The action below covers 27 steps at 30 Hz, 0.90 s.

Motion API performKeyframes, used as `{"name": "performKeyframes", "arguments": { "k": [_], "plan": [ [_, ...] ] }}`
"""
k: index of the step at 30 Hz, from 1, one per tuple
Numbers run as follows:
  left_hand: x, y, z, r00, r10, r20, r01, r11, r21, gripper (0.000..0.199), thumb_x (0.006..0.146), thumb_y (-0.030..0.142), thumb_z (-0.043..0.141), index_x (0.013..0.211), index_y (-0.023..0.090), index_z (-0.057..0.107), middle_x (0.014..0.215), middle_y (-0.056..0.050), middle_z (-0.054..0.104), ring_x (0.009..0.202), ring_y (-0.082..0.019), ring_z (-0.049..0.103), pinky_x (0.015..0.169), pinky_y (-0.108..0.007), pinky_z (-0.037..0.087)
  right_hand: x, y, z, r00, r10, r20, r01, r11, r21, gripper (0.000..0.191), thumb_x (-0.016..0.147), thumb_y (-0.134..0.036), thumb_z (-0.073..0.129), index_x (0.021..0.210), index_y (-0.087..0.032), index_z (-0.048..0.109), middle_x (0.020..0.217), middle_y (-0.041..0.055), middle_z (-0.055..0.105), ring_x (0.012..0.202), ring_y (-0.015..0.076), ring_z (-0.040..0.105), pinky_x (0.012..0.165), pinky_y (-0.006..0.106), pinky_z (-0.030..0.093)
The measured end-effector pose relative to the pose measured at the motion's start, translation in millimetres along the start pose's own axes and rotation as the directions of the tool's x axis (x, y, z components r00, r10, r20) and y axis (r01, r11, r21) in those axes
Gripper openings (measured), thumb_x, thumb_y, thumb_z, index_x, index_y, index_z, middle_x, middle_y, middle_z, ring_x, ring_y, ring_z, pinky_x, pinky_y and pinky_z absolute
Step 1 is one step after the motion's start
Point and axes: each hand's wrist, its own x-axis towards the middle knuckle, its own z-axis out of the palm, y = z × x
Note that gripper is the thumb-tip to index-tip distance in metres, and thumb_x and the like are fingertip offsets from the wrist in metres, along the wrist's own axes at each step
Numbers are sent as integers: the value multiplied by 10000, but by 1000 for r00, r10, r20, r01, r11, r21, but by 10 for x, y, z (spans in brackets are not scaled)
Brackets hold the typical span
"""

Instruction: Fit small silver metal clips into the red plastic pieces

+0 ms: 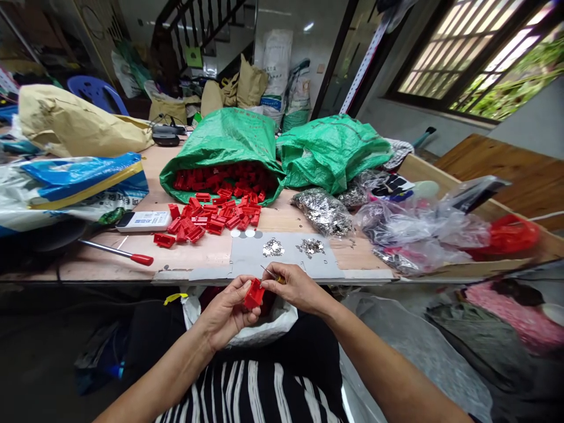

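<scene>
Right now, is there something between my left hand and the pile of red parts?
Nothing visible stands between your left hand and the red pile, only the front edge and flat top of the table. The red-handled rod lies off to the left.

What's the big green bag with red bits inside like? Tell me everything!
The big green bag looks like thin, crinkly plastic with faint printing. It lies on the table, its wide mouth open toward the person. Red pieces fill the mouth and spill out in front. Another green bag lies close on its right.
</scene>
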Motion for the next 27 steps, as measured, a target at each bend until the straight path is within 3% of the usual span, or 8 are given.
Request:
{"name": "performKeyframes", "arguments": {
  "k": [13,27],
  "plan": [
    [-2,-9,-20,999,-44,3,44,995,-88,198,833,241,616,987,209,496,804,-38,655,557,-97,650,535,-170,524,12,18,-10,991,68,116,-100,950,295,270,810,-422,556,778,-155,563,607,-45,465,533,85,409,513,212,328],
    [3,-7,30,999,35,8,-35,998,59,247,790,266,665,986,199,530,782,-20,632,526,-104,636,484,-193,502,46,87,23,984,90,151,-147,894,423,321,742,-454,650,765,-165,512,579,-75,436,488,58,360,448,192,268]
  ]
}}
